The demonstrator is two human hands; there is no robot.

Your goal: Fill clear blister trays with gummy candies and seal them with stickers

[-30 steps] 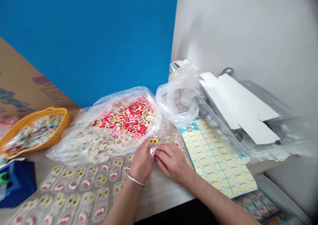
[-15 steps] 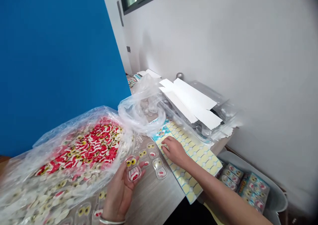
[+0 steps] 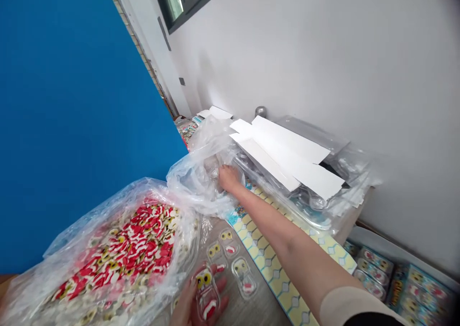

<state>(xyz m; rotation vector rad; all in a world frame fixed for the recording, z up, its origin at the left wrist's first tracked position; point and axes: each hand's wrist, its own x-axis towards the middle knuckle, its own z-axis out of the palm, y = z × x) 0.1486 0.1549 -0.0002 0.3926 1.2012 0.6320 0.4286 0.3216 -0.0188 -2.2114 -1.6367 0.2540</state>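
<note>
My left hand (image 3: 185, 307), at the bottom edge, holds a small clear plastic blister shell (image 3: 207, 295) with two yellow eye pieces and a red-and-white mouth piece in it. My right hand (image 3: 229, 177) reaches forward into the opening of a clear plastic bag (image 3: 187, 175) that has clear plastic shells inside. Its fingers are curled, and what they grip is hidden. Similar filled blister shells (image 3: 244, 278) lie on the table beside my left hand. Under my right forearm is a printed sheet (image 3: 283, 263) with rows of yellow shapes.
A large plastic bag of loose red, white and yellow pieces (image 3: 143, 239) spreads over the left side. White cardboard pieces (image 3: 287, 148) lie on clear plastic packaging by the wall. Packed sets (image 3: 377, 268) fill a bin at lower right. A blue panel (image 3: 79, 124) stands at left.
My right hand has left the printed sheet and moved forward into the clear bag. My left hand, still with the blister shell, appears lower in the view, which has also shifted.
</note>
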